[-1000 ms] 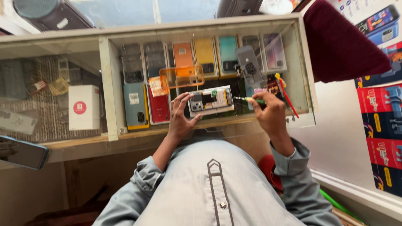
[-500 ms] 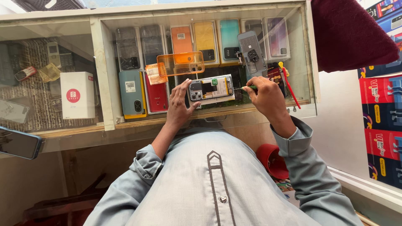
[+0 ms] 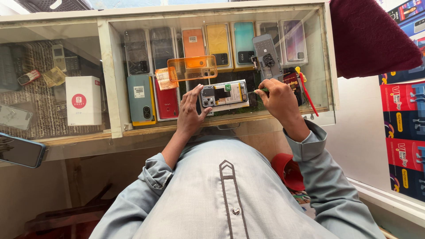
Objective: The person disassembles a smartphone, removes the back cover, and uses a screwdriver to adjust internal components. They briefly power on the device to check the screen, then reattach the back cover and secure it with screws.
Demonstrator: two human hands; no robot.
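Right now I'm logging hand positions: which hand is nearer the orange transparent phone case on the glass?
Left. The left hand sits just below the orange case, steadying the opened phone; the right hand works off to the case's right.

Orange case (image 3: 192, 67) crowds phone's (image 3: 223, 95) far side; near side free.
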